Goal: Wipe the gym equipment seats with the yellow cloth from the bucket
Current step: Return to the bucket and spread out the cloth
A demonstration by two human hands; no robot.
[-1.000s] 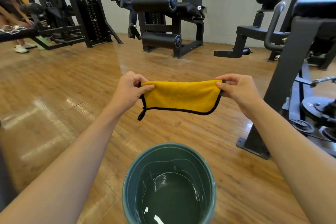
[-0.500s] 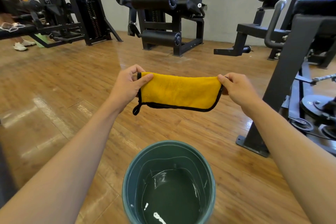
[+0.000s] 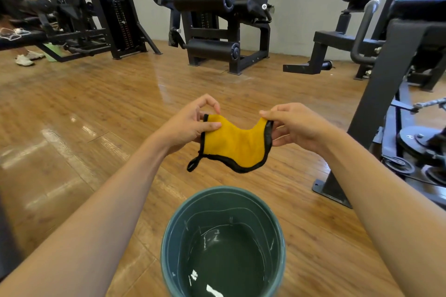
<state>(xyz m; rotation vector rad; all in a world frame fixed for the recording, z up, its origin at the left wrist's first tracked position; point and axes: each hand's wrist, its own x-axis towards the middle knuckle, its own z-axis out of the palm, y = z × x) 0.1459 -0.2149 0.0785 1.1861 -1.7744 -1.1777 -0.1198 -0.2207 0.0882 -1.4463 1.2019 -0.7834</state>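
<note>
At the far left of the frame a weight-stack machine (image 3: 115,21) stands against the wall, a person's legs and white trainers beside it. Nearer the middle, the left hand (image 3: 190,125) pinches one upper corner of the yellow cloth (image 3: 235,143) between thumb and fingers, a black hanging loop dangling off the cloth's lower left corner. The cloth sags in a slack curve between both hands, its long axis running across the frame, hanging above and beyond the green bucket (image 3: 169,246) of water at the bottom centre. The right hand (image 3: 293,125) pinches the opposite upper corner, fingers pressed together on the black trim.

Neither hand is free. The nearest padded seat looks to be the black one at the upper right edge (image 3: 420,6), so I'd judge the right hand closer to the wiping; the leg machine (image 3: 212,19) lies well beyond the cloth.
</note>
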